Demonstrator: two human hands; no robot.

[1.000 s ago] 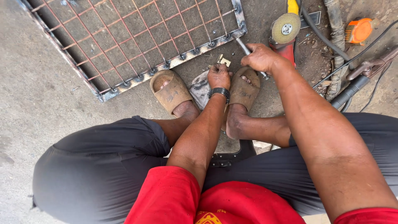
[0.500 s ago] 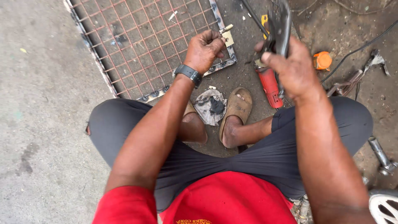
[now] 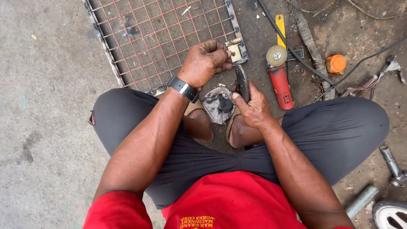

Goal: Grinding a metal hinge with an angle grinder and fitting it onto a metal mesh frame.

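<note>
Left hand (image 3: 204,62) pinches a small hinge (image 3: 234,47) at the mesh frame's (image 3: 235,32) corner (seemingly unattached), right hand (image 3: 253,109) gripping a dark tool (image 3: 242,82).

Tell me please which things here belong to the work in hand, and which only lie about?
In hand:
- left hand holds a small brass-coloured piece
- right hand holds a dark tool
- metal mesh frame, at its corner

Lying about:
- red angle grinder
- orange cap
- crumpled grey rag
- metal pipe pieces
</note>
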